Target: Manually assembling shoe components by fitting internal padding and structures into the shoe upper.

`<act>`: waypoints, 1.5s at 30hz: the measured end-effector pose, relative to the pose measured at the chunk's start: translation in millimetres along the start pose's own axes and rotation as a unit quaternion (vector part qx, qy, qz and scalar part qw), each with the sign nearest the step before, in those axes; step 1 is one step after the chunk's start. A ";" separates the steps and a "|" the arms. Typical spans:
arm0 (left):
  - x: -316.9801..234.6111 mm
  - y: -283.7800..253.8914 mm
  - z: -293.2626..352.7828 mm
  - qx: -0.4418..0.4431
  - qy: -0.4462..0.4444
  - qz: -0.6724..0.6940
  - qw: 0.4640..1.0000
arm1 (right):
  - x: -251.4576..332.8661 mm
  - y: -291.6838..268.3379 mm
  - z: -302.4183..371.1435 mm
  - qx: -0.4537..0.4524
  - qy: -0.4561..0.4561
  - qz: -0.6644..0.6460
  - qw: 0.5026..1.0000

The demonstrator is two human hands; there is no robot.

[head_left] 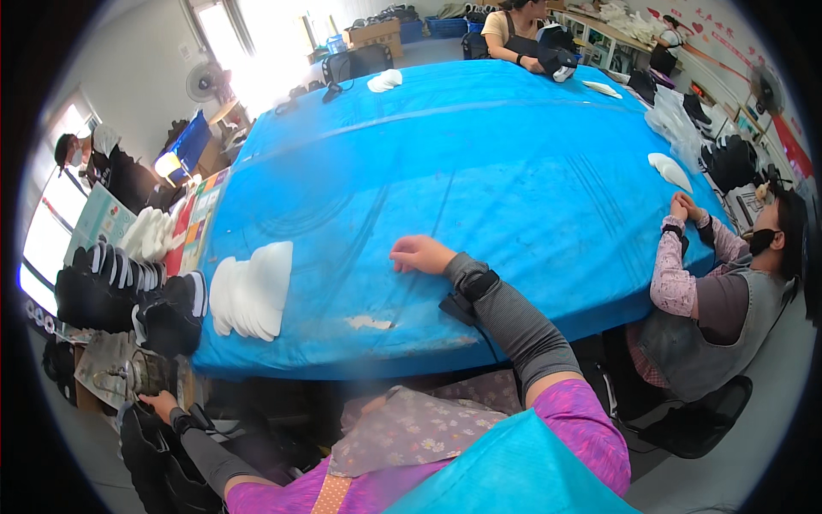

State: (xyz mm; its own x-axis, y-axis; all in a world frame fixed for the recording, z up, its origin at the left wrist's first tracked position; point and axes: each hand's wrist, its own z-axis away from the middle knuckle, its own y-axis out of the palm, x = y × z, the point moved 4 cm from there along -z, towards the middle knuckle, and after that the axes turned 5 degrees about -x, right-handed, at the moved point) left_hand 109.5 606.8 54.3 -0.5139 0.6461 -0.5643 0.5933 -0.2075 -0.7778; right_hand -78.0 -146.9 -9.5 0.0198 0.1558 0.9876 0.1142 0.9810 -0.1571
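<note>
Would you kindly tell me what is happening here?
The person's right hand is loosely curled over the bright blue sheet-covered table, with nothing visible in it. The left hand is low beside black shoes; its grip is unclear. A fanned stack of flat white rounded pieces lies untouched at the table's near left. On the right, a seated co-worker's hands are together at the table's edge.

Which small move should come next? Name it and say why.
Probably have the left hand take up the black shoe beside it: that hand is already down there, while the right hand seems empty over the blue table cover, free to help.
</note>
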 end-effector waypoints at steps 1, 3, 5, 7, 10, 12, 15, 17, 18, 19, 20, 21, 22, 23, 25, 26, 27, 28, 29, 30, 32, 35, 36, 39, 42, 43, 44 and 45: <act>0.6 -5.3 2.5 0.001 -0.008 -0.007 1.000 | 0.2 1.6 0.7 0.007 -0.003 0.002 1.000; -4.2 -6.7 6.7 -0.016 0.004 -0.017 1.000 | 0.1 0.9 1.2 0.007 -0.009 0.005 1.000; -5.8 -10.6 4.3 -0.034 0.020 -0.030 0.999 | -0.9 3.6 0.6 0.005 -0.013 0.005 1.000; -10.3 -9.8 5.8 -0.045 0.015 -0.060 0.997 | -3.6 1.3 -0.6 0.013 0.002 0.022 1.000; -4.3 -5.7 3.5 -0.044 -0.005 -0.047 0.998 | -1.7 4.5 -3.7 0.016 -0.019 0.018 1.000; -0.7 -3.9 0.8 -0.038 -0.011 -0.046 0.998 | -1.9 3.0 -4.8 0.015 -0.013 0.025 0.999; 5.8 -5.1 -2.3 -0.046 0.012 -0.016 0.999 | 3.3 5.9 -7.3 0.027 -0.011 0.030 0.999; 4.2 -6.3 -1.9 -0.050 0.039 -0.049 0.997 | 2.6 5.4 -7.7 0.032 -0.008 0.024 0.999; 5.4 -4.6 -0.9 -0.019 0.020 -0.036 0.999 | 1.6 3.8 -7.5 0.032 -0.006 0.028 0.999; -5.1 1.4 7.4 -0.015 0.024 -0.037 0.999 | -2.1 0.1 -4.2 0.025 0.002 0.033 0.999; -10.6 3.4 13.8 0.003 0.015 -0.034 0.999 | -5.5 -2.3 -2.5 0.023 0.003 0.032 0.999; -14.9 7.2 16.5 0.021 0.006 -0.031 0.999 | -8.6 -5.1 -1.2 0.015 0.004 0.026 1.000; -12.0 4.3 15.6 -0.004 0.014 -0.029 0.999 | -9.5 -3.6 -2.6 0.014 0.000 0.021 1.000; -8.3 4.6 13.3 -0.006 0.011 -0.029 0.999 | -11.2 -2.2 -2.5 0.019 -0.002 0.021 1.000; -10.1 10.9 6.9 0.019 0.029 -0.084 0.996 | -10.8 -3.6 -2.4 0.005 -0.022 0.015 1.000; 23.4 -25.4 -31.9 -0.002 0.041 -0.066 0.997 | 6.2 10.3 -11.3 0.038 -0.050 -0.002 0.998; 42.5 -20.1 -31.6 -0.002 0.027 -0.066 0.997 | 10.6 16.9 -12.9 0.040 -0.051 0.025 0.998; 39.9 -8.5 -22.7 -0.008 0.021 -0.063 0.998 | 11.1 14.9 -10.6 0.032 -0.047 0.052 0.997; 25.8 -1.5 -9.0 -0.014 0.023 -0.063 0.998 | 5.8 10.7 -6.8 0.028 -0.041 0.052 0.997; -16.1 17.5 27.5 0.011 0.032 -0.085 0.996 | -10.1 -5.9 3.2 -0.003 -0.015 0.051 0.999; -15.3 2.2 26.8 -0.060 0.064 -0.030 0.996 | -7.6 -1.4 -0.8 0.008 -0.016 0.040 0.999; -14.4 -11.4 7.7 -0.107 0.092 0.035 0.989 | 0.1 -0.1 -1.8 0.019 -0.023 0.031 0.999; -11.2 -8.3 -6.6 -0.048 0.068 0.000 0.997 | 2.3 1.5 -1.3 0.016 -0.015 0.026 0.999; 22.0 -37.1 -72.0 0.012 0.048 -0.089 0.995 | 12.0 14.2 -9.5 0.048 -0.034 -0.003 0.998; -26.1 30.5 -7.3 0.070 0.018 -0.050 0.996 | -2.5 -2.9 4.3 0.002 0.007 0.041 0.999; -32.4 25.7 -2.1 0.019 0.039 -0.082 0.996 | -1.0 -3.4 5.5 -0.005 0.010 0.052 0.999; -22.2 17.7 -12.3 -0.026 0.037 -0.065 0.997 | 2.9 0.4 3.1 0.003 0.003 0.050 0.999; -14.4 13.9 -23.6 -0.034 0.031 -0.066 0.997 | 6.1 4.1 0.6 0.010 0.003 0.044 0.999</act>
State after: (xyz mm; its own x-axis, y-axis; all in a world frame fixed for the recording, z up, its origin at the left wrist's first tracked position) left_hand 139.7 611.9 58.2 -0.5513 0.7095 -0.4389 0.5647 -0.0699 -0.8223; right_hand -78.0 -141.9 -4.1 0.0345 0.2403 0.9701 0.0925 0.9657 -0.2425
